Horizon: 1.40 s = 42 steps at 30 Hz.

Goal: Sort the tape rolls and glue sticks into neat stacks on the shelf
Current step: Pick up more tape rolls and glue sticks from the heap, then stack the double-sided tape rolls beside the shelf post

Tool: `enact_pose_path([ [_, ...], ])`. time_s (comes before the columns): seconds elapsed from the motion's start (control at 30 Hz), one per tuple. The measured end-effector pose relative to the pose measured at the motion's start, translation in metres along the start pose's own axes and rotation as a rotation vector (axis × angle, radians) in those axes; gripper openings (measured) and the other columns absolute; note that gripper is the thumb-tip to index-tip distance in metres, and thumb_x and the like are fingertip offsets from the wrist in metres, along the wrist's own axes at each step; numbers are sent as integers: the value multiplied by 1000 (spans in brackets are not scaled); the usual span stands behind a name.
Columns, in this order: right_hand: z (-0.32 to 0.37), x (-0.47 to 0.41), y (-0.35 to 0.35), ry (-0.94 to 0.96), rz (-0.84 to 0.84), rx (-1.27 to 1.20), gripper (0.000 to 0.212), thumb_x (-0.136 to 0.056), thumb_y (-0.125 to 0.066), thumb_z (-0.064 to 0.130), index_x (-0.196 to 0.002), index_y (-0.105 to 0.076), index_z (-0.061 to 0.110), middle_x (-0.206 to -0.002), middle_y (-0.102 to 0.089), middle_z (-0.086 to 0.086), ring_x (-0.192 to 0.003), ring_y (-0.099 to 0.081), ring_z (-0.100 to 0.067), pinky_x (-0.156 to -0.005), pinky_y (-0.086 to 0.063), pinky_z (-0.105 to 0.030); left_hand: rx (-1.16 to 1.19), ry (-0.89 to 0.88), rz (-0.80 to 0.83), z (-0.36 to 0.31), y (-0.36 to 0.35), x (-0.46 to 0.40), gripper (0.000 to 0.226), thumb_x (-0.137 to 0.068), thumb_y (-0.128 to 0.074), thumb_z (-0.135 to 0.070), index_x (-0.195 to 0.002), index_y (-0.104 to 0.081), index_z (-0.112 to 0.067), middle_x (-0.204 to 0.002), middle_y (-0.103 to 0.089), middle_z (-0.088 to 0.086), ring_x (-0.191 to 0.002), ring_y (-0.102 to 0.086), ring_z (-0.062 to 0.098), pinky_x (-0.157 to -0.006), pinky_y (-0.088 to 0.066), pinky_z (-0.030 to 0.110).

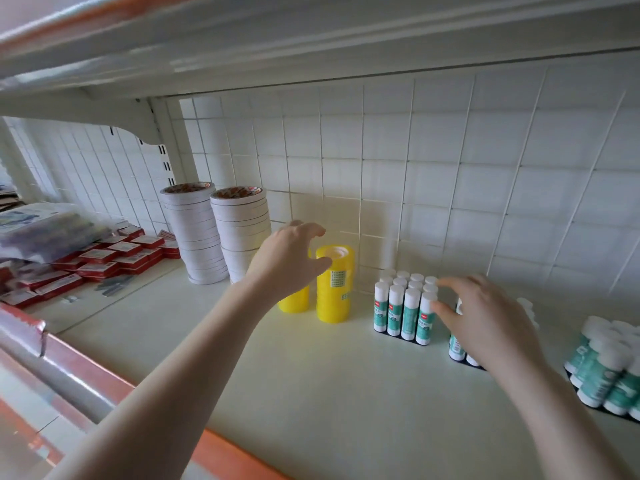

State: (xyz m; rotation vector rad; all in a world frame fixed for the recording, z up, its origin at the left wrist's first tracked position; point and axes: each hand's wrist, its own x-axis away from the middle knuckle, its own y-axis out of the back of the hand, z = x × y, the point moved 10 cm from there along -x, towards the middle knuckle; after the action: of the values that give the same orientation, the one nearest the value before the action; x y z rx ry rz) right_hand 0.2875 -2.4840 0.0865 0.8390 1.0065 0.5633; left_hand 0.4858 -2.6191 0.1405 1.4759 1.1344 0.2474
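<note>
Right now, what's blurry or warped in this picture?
Head view: the upper shelf edge is smeared with motion blur; the wire grid back bows from wide-angle distortion; the yellow tape stack glows brightly; the glue sticks look sharp.

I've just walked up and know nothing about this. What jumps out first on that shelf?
Probably the bright yellow tape stacks mid-shelf, with the left hand reaching around them. Right of them stands a block of white-capped glue sticks, which the right hand touches with spread fingers. Two tall white tape stacks rise at the back left.
</note>
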Motion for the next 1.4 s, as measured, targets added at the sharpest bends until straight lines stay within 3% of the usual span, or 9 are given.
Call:
enact_pose_path([
  [0.17,-6,8,9,15,-14,157,25,-88,-58,27,-107,-62,13,-102,-60,-11,-99,-56,-32,-78,-42,-36,-26,47,-90,10,6,36,45,-86,-61,-29,-129,-53,-17,-125,-54,5,-116,-47,25,-89,-40,33],
  [0.27,-15,33,20,43,-105,117,24,-70,-76,12,-92,-69,7,-80,-63,-16,-76,-61,-38,-66,-48,-42,-36,57,-112,8,3,56,45,-85,-62,-28,-128,-54,-16,-125,-54,5,-117,-46,27,-90,-42,36],
  [0.4,-35,76,40,10,-189,151,29,-57,-83,7,-81,-67,3,-71,-62,-17,-63,-61,-38,-56,-49,-41,-9,-1,-95,-11,-11,78,45,-83,-66,-26,-125,-57,-12,-122,-57,8,-115,-48,32,-90,-44,40],
  [0.67,-82,187,80,-176,-274,289,35,-60,-83,10,-91,-69,3,-77,-65,-17,-67,-63,-37,-61,-52,-43,109,-147,19,-80,-52,125,41,-80,-68,-24,-117,-60,-8,-118,-58,11,-112,-48,34,-88,-44,41],
  [1.0,-191,279,173,-379,-331,454,31,-65,-82,17,-92,-70,6,-79,-67,-13,-70,-64,-34,-64,-51,-39,251,-309,149,-231,-89,175,49,-87,-61,-31,-131,-50,-15,-130,-51,6,-123,-41,26,-96,-38,36],
  [1.4,-398,376,322,-369,-465,534,32,-52,-87,11,-79,-69,6,-65,-61,-14,-59,-62,-34,-54,-51,-37,331,-375,197,-497,-138,251,49,-88,-58,-33,-134,-47,-19,-133,-48,0,-125,-39,21,-96,-36,30],
])
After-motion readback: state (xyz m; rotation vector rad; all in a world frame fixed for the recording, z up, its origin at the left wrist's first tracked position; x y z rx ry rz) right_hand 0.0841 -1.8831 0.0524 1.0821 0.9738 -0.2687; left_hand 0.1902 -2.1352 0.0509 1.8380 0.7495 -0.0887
